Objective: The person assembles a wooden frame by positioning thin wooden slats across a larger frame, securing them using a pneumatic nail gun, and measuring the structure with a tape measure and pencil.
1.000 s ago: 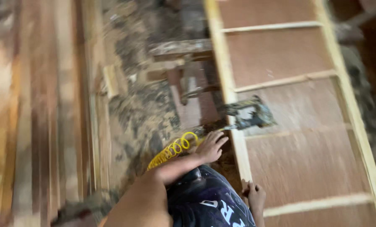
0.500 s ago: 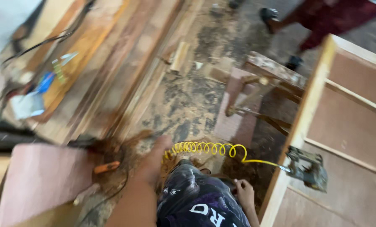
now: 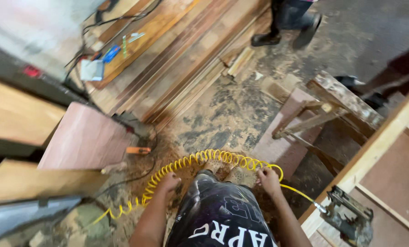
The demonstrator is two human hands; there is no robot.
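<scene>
While both hands are gripping the yellow coiled air hose (image 3: 204, 158) low in front of the person's knees, the left hand (image 3: 168, 184) is closing its fingers around one end of the loop and the right hand (image 3: 268, 179) is pinching the other, where the line is running on to the nail gun (image 3: 348, 218) resting on the framed wooden panel (image 3: 382, 151). A hard tug is likely dragging that gun off the panel's edge, and the slack coils trailing over the sawdust floor (image 3: 223, 110) are risking a snag on the sawhorse (image 3: 323, 110) or underfoot. Room is staying tight: stacked planks (image 3: 177, 55) are crowding the left, another person's shoes (image 3: 286, 27) are standing ahead.
</scene>
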